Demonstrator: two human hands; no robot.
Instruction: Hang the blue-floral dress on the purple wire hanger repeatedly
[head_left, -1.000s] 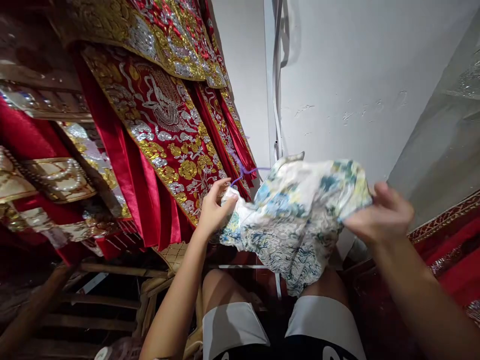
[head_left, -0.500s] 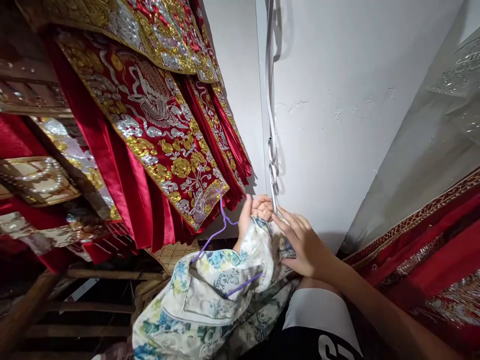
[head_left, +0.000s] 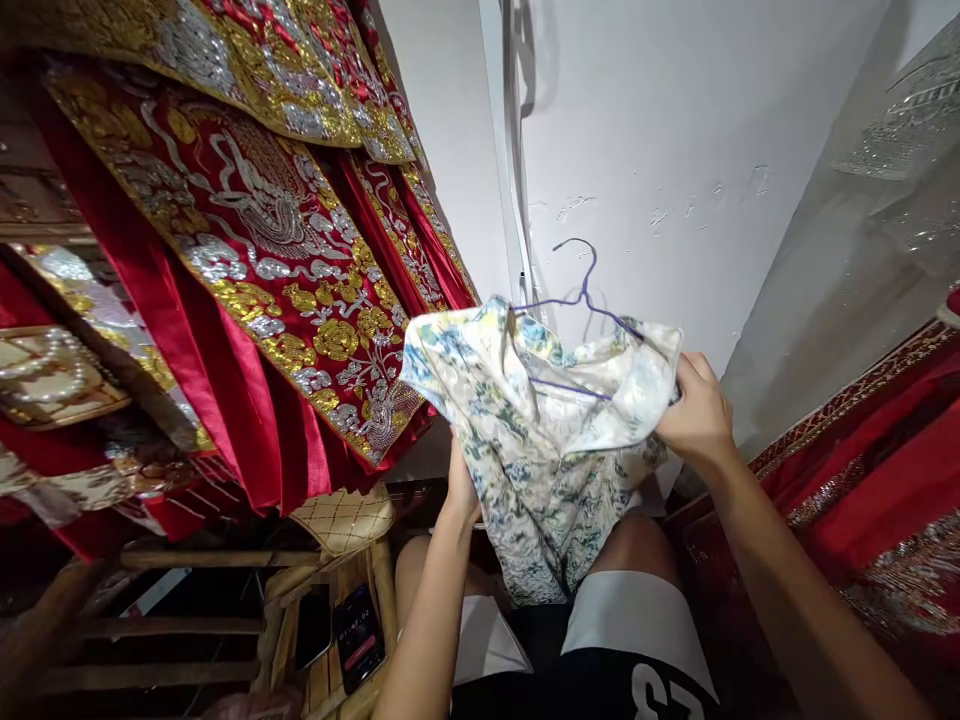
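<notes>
A white garment [head_left: 525,470] with a blue, green and yellow floral pattern and a pale-edged open neckline is spread in front of me, sloping down toward my knees. Inside its shoulders sits a thin purple wire hanger [head_left: 585,290], its hook up against the white wall. My right hand [head_left: 697,410] is closed on the garment's right shoulder edge, with some fingertips behind the cloth. On the other side my left hand [head_left: 461,485] supports the garment from behind, its fingers mostly hidden by the fabric.
Red outfits [head_left: 300,270] with gold and silver embroidery hang at the left. A white strap [head_left: 517,200] runs down the wall [head_left: 637,120]. Two phones [head_left: 360,630] rest on a wooden stool at lower left. More red cloth [head_left: 885,540] lies at the right.
The garment has gone from bunched over my lap to spread upright, with the hanger's hook now pointing up. My hands have moved apart to its two sides. The view has shifted slightly.
</notes>
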